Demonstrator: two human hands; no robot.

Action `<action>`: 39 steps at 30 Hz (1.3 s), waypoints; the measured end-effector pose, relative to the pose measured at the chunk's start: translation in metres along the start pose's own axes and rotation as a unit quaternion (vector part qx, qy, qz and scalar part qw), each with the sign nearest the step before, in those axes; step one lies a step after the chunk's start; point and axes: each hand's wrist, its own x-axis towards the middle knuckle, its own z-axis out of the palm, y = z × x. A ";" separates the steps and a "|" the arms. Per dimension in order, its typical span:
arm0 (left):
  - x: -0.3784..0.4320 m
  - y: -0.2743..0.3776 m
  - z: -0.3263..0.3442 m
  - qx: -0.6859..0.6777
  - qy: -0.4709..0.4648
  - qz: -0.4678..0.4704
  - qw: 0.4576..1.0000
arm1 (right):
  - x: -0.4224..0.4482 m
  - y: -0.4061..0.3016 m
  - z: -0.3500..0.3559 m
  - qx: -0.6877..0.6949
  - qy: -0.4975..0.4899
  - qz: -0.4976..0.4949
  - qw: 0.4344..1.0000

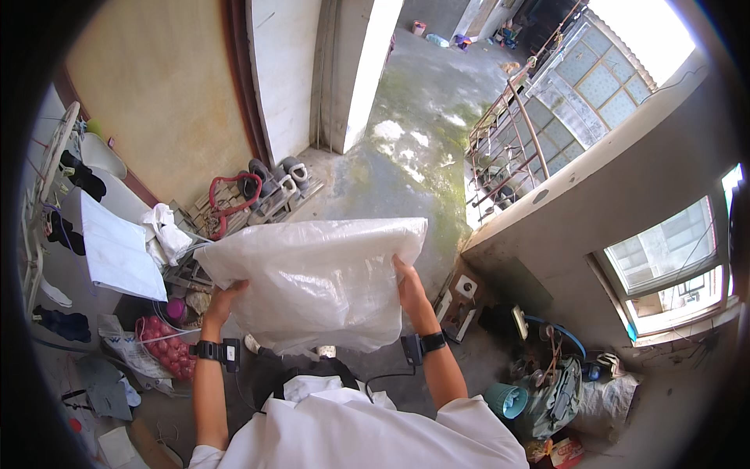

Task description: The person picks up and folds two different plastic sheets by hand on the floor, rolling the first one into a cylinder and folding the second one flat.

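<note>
A large sheet of translucent white plastic (319, 281), folded over along its far edge, is stretched out in front of my body. At its left side my left hand (222, 302) grips it, the fingers partly hidden by the plastic. On the right side my right hand (410, 287) holds it near the upper corner, the thumb on top. The sheet hangs slack and wrinkled between both hands, and its near edge sags over my shoes.
Left are a drying rack with a white cloth (120, 246), a red net bag (167, 346) and shoes on a slatted rack (284, 196). Right are a teal bin (505, 400), a grey sack (603, 404) and a wall with a window. Concrete floor (410, 146) extends ahead beside a metal railing (521, 129).
</note>
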 end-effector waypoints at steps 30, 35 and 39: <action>-0.039 -0.092 -0.038 -0.078 -0.111 -0.175 0.975 | 0.042 0.100 -0.024 0.059 0.087 0.152 0.983; -0.029 -0.087 0.000 -0.030 -0.024 -0.117 0.992 | 0.049 0.097 -0.039 -0.001 0.127 0.166 0.978; -0.026 -0.073 -0.012 -0.052 -0.024 -0.074 0.996 | 0.050 0.080 -0.052 -0.137 0.128 0.151 0.971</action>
